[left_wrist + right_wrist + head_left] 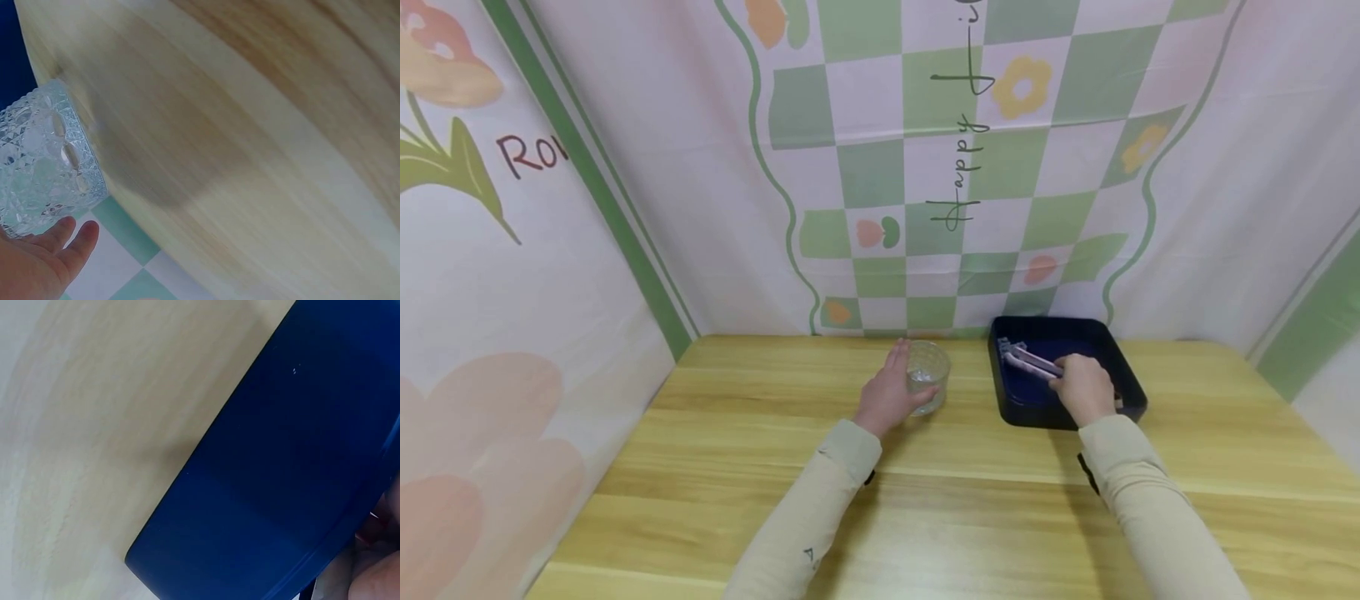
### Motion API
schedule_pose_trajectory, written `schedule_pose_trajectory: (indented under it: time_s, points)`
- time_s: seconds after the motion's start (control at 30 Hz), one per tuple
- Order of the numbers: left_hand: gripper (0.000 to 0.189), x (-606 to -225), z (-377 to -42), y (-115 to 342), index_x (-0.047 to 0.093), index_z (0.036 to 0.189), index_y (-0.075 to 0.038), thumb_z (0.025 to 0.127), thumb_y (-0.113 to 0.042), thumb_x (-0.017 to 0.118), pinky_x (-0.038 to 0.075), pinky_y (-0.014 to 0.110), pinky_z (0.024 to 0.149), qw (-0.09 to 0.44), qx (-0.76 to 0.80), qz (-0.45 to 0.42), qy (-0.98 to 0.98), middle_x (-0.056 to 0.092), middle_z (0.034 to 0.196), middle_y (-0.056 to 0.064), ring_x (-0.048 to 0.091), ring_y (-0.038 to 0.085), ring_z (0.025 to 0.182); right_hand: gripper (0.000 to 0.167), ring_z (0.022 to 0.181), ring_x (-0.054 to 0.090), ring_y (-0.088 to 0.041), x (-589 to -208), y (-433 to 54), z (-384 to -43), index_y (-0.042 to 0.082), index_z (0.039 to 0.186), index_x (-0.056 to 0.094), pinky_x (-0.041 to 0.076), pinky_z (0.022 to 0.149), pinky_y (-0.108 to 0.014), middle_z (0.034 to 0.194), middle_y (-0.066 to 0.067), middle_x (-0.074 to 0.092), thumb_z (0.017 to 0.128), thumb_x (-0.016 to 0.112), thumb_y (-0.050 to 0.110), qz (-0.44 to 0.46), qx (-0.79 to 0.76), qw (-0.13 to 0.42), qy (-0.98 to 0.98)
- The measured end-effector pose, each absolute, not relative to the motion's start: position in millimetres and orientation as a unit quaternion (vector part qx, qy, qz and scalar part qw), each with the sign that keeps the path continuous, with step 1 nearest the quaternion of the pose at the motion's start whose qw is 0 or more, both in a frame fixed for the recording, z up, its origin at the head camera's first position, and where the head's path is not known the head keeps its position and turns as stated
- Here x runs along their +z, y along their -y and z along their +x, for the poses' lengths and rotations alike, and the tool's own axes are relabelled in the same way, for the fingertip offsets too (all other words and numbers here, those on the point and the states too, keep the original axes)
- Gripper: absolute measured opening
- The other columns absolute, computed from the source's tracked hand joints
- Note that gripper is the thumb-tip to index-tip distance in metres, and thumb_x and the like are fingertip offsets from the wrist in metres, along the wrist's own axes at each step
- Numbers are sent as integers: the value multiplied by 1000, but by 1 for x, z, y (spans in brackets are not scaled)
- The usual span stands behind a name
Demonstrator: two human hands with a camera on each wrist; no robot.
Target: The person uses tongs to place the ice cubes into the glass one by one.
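In the head view my left hand (891, 393) holds a clear glass (931, 387) on the table, fingers along its far left side and thumb across the front. The left wrist view brings out the cut pattern of the glass (47, 156), with fingertips against its side. My right hand (1086, 390) grips silvery tongs (1036, 363) over a dark blue tray (1011, 410). The tongs' tips reach the tray's left inner side, by something small and greyish whose kind I cannot tell. In the right wrist view the tray's wall (250, 469) hides most of that hand.
A wood-grain table (970, 517) carries the glass and the tray, both near its back edge. Behind it hangs a printed cloth (925, 167) with green and white checks. Another printed cloth (550, 308) closes off the left side. Beside the right hand a small pale item (1118, 402) shows inside the tray.
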State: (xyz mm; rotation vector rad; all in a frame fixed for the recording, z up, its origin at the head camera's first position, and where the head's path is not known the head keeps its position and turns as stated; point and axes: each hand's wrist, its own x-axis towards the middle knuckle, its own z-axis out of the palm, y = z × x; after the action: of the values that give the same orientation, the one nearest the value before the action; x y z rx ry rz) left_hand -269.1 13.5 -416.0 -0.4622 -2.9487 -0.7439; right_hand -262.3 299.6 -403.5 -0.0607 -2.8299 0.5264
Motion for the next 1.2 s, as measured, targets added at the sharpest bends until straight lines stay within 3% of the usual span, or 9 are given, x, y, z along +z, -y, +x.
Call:
schedule_pose_trajectory:
  time_s: [0.9, 1.2]
  points:
    - [90, -418, -270, -15, 19, 152, -5, 87, -49, 64, 59, 34, 72, 45, -234, -152, 959, 25, 158, 11, 68, 27, 93, 31, 82, 61, -51, -401, -311, -259, -8, 106, 67, 49, 66, -57, 101, -32, 66, 79, 66, 9, -43, 188, 138, 972]
    - [91, -417, -270, -14, 19, 152, -5, 87, -48, 65, 59, 34, 71, 41, -241, -153, 958, 24, 159, 10, 68, 28, 93, 31, 83, 62, -48, -392, -321, -255, -11, 104, 67, 48, 71, -56, 97, -30, 68, 78, 67, 8, -16, 197, 170, 965]
